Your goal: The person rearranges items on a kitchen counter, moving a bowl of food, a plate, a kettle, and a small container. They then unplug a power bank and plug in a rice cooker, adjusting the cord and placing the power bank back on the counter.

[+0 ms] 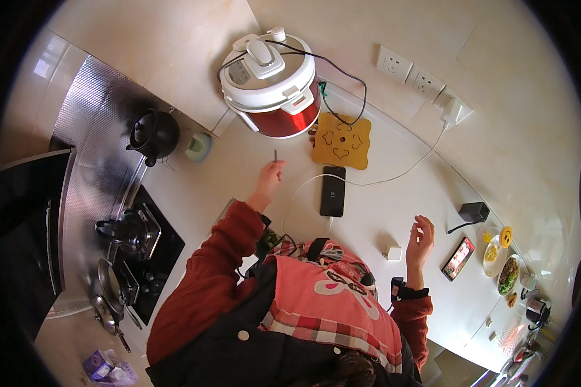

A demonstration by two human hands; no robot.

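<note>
My left hand (270, 180) is over the counter in front of the rice cooker, fingers curled round a short, thin dark object (276, 155) that I cannot identify. The red and white electric cooker (283, 96) stands behind it, its lid down and a black cord lying over the top. To the right, a yellow wooden trivet (341, 140) lies beside the cooker. A black smartphone (333, 193) with a white cable lies just below the trivet. My right hand (420, 237) is raised over the counter near a small white cube adapter (393, 253), its fingers loosely bent and nothing seen in them.
Wall sockets (423, 82) hold a white plug. A black power adapter (473, 212), a lit phone (458, 259) and dishes of food (508, 275) are at the right. A black pot (155, 133), a green container (198, 147) and a hob (155, 261) with a kettle are at the left.
</note>
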